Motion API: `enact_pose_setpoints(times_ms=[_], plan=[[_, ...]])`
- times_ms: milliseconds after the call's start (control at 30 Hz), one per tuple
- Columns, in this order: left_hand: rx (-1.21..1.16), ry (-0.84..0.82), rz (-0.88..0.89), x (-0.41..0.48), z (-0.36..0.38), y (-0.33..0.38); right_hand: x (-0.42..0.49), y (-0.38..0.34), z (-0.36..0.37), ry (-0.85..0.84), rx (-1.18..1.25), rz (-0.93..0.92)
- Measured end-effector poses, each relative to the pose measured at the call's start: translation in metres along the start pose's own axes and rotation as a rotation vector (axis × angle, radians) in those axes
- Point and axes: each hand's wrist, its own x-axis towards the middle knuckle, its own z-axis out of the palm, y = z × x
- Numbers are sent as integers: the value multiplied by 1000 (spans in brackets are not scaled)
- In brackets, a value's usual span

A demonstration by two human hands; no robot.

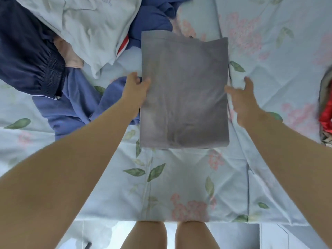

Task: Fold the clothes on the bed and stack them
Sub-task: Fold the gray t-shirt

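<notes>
Both arms are bare in this shot: long left forearm (71,168) and right forearm (287,159) uncovered to the frame's edges. Bare left hand (135,87), bare right hand (246,99), slightly blurred. Low down, two bare legs (145,236).

Right hand (246,99): motion-blurred; whether it touches the grey folded cloth (183,92) cannot be told. Left hand (135,87): fingertips hidden at the cloth's edge. Red item (326,123): cut by right edge, blurred, unidentifiable. Navy garment (27,51): cut by left edge.
</notes>
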Motion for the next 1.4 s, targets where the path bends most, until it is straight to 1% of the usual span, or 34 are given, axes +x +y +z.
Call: enact_pose_setpoints(times_ms=[67, 133, 167, 233, 267, 367, 467, 533, 667, 767, 800, 867, 900, 933, 1000, 1067, 1133, 1200, 1300, 1333, 1400], plan=[[78, 84, -37, -13, 10, -31, -2, 42, -3, 7, -131, 87], [139, 127, -90, -27, 18, -60, -12, 72, -4, 8, -270, 94], [112, 113, -138, -35, 23, -69, -18, 80, -3, 17, -305, 94], [21, 35, -208, -49, 30, -87, -25, 90, -2, 22, -307, 100], [29, -3, -224, -53, 34, -93, -28, 93, -3, 11, -310, 96], [205, -42, -191, -59, 33, -98, -36, 93, -10, -37, -381, 74], [240, -108, -150, -73, 27, -97, -54, 96, -20, -104, -340, 86], [289, -155, -162, -91, 22, -102, -75, 110, -30, -112, -332, 124], [314, -316, -325, -128, 14, -129, -119, 143, -51, -171, -357, 262], [318, -402, -424, -151, 15, -154, -133, 169, -67, -220, -362, 371], [324, -427, -442, -157, 18, -161, -135, 176, -72, -220, -392, 381], [371, -474, -433, -167, 26, -170, -136, 185, -78, -214, -556, 332], [374, -471, -411, -168, 29, -169, -134, 186, -80, -203, -623, 304], [328, -443, -398, -167, 33, -166, -132, 185, -80, -187, -605, 295], [127, -318, -372, -157, 38, -154, -123, 174, -79, -162, -446, 261], [-55, -149, -299, -138, 42, -140, -106, 161, -75, -118, -332, 191], [-168, -36, -206, -118, 46, -125, -85, 148, -68, -83, -296, 107], [-175, 25, -114, -98, 48, -108, -64, 138, -60, -48, -250, 75], [-63, 153, 9, -74, 49, -92, -36, 122, -50, 41, -214, 18], [-39, 195, 34, -68, 49, -89, -30, 118, -47, 57, -209, -7], [-7, 205, 45, -60, 51, -87, -18, 112, -41, 80, -192, -46]])
